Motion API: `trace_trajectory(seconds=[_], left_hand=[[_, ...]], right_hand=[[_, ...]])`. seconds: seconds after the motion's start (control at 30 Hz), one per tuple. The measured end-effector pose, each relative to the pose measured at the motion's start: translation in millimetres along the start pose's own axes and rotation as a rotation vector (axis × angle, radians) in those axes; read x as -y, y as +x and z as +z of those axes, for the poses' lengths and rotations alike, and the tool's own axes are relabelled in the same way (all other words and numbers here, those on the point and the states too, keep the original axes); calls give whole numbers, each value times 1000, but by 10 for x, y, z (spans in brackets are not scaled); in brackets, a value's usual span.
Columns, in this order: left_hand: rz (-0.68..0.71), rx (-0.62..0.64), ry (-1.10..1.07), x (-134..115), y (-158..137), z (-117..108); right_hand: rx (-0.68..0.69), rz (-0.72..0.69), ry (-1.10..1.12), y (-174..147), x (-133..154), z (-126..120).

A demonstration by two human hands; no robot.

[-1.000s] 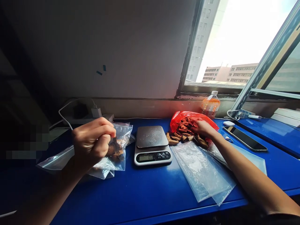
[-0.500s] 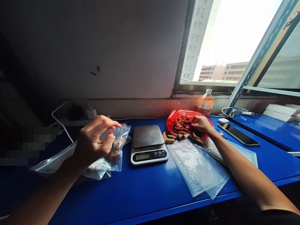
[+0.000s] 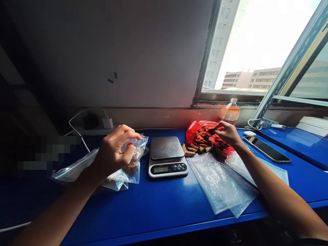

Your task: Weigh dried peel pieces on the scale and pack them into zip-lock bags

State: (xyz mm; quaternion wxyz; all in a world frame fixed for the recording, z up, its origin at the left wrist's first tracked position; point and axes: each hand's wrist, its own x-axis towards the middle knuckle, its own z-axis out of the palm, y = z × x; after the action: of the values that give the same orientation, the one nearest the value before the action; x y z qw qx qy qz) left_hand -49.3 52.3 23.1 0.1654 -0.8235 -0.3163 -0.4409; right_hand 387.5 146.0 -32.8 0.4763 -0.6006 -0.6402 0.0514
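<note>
My left hand (image 3: 116, 150) hovers in front of clear zip bags (image 3: 134, 167) that have brown chunks inside. Its fingers are curled, with a gap between thumb and forefinger and nothing visible between them. My right hand (image 3: 227, 132) is at the mouth of a red plastic bag (image 3: 191, 131), its fingertips pinched on a dark dried piece. Brown dried pieces (image 3: 202, 138) fill the bag and spill out in front of it. Between my hands stands a kitchen scale (image 3: 167, 148) with a bare plate; its display seems to read zero.
Flat clear bags (image 3: 217, 184) lie right of the scale on the blue table (image 3: 164, 205). A phone (image 3: 266, 149), a white earphone case (image 3: 249, 133) and an orange drink bottle (image 3: 230, 112) are farther right. A white charger (image 3: 107, 122) and cable sit at the back left.
My right hand has lifted slightly out of the pile, with a dark piece at its fingertips. The view has shifted a little left; my left hand keeps its curled pose.
</note>
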Motion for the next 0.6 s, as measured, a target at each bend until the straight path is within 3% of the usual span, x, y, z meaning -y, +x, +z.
trace_trajectory(seconds=[0.07,0.17,0.33,0.47,0.6], left_hand=[[-1,2,-13,11,-11,10],[-4,29,-32,28,-22,32],[-7,54,-58,40,-22,42],[-23,65,-63,41,-23,36],[-44,65,-65,37,-25,37]], right_hand=[[50,21,174,-34,210,-35],[271,27,441,-107,623,51],[549,38,521,-245,1177,597],[581,-165,266,-316,1347,1003],[478,-449,-18,-318,1373,1103]])
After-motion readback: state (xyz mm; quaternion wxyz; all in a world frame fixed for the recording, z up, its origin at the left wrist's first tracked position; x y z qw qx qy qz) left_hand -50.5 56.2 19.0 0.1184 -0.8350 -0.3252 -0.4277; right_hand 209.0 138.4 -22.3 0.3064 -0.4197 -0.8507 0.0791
